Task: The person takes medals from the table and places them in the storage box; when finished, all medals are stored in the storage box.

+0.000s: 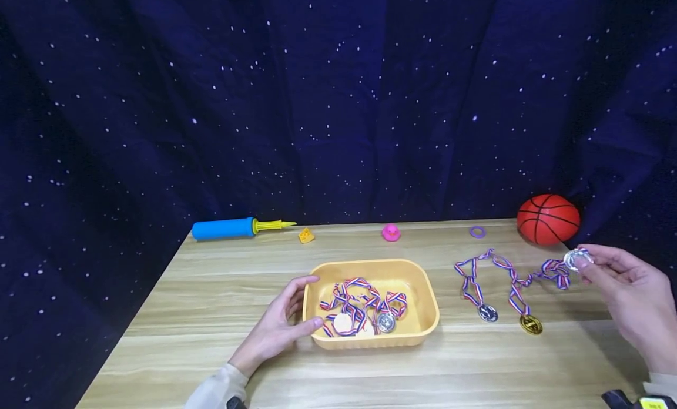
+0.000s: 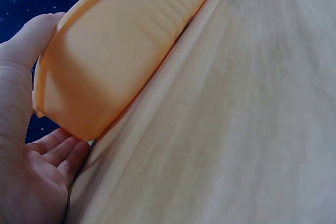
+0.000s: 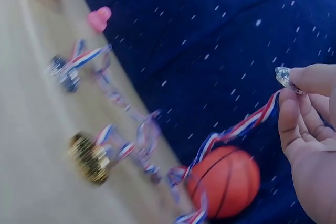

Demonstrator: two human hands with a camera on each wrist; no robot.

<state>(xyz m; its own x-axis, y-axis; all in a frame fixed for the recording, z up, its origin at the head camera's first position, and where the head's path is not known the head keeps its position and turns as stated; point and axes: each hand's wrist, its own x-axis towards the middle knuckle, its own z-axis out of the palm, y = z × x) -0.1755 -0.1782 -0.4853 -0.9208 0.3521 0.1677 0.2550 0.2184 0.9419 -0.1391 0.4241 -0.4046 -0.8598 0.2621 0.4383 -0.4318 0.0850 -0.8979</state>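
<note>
In the head view my left hand (image 1: 282, 321) holds the left end of a yellow-orange plastic bin (image 1: 430, 291), thumb on the near rim and fingertips by the far-left corner. Several medals lie inside on red, white and blue ribbons, among them a silver medal (image 1: 386, 322). At the right, my right hand (image 1: 629, 285) pinches a silver medal (image 3: 283, 77) between thumb and fingers, above the table. Its striped ribbon (image 3: 236, 130) trails toward the tangled ribbons on the table. Left of that hand lie another silver medal (image 1: 488, 313) and a gold medal (image 1: 531, 324).
Along the back edge lie a blue and yellow hand pump (image 1: 224, 228), a small yellow piece (image 1: 305, 235), a pink rubber duck (image 1: 391, 233) and a purple ring (image 1: 478, 231). A red basketball (image 1: 548, 219) sits at the back right corner. A dark starry curtain (image 1: 338, 103) hangs behind.
</note>
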